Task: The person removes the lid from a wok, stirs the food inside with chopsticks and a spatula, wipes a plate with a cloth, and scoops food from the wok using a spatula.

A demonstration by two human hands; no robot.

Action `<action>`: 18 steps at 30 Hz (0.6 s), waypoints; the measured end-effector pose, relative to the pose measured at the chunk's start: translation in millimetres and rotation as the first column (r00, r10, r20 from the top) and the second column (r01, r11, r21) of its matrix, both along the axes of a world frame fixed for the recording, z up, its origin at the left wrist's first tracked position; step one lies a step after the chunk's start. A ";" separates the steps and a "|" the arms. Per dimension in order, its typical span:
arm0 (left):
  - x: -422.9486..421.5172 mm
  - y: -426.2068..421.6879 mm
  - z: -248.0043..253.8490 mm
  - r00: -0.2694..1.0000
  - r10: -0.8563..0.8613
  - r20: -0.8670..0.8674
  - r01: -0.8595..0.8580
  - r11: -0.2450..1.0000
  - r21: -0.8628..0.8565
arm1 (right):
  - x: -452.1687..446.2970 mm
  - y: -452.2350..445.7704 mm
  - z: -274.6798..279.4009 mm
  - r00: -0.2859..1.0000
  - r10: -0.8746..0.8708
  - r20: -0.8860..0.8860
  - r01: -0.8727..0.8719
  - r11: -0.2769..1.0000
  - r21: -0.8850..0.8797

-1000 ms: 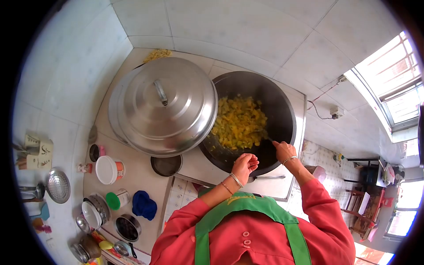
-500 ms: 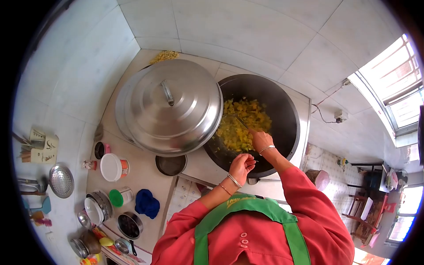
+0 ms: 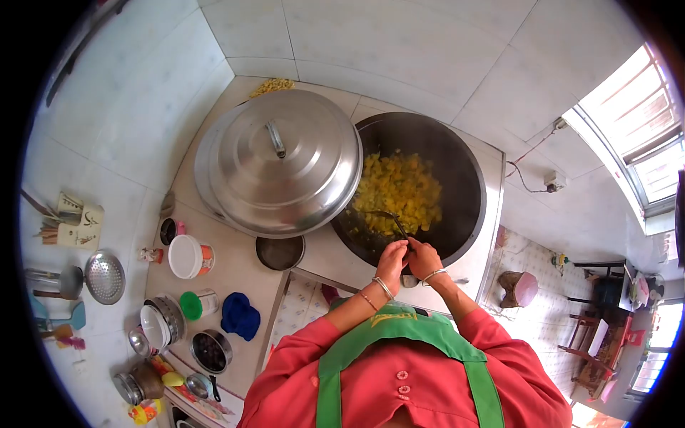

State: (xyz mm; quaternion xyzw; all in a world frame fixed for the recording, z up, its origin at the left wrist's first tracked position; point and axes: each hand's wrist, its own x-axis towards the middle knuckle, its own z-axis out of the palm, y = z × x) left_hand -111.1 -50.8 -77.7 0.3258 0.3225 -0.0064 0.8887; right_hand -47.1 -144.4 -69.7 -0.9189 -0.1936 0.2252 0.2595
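At the wok [image 3: 460,200], right hand [image 3: 424,259] now closer to left hand [image 3: 391,262]

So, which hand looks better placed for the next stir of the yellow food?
Probably the right hand: it appears to grip the utensil, whose head is in the yellow food. The left hand is close beside it; whether it grips too is unclear.
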 end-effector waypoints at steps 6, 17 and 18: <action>-17.7 1.9 -9.6 0.998 0.059 0.014 -0.059 0.996 0.067 | -16.0 24.3 -9.7 0.997 0.036 -0.065 -0.032 0.998 0.063; -22.5 27.6 13.6 0.968 0.248 0.028 -0.226 0.823 0.522 | -12.3 62.9 -9.4 0.917 0.398 0.034 -0.397 0.895 0.206; -26.4 31.5 20.8 0.982 0.181 -0.049 -0.112 0.773 0.624 | -16.6 67.8 -3.9 0.932 0.275 -0.236 -0.195 0.929 0.313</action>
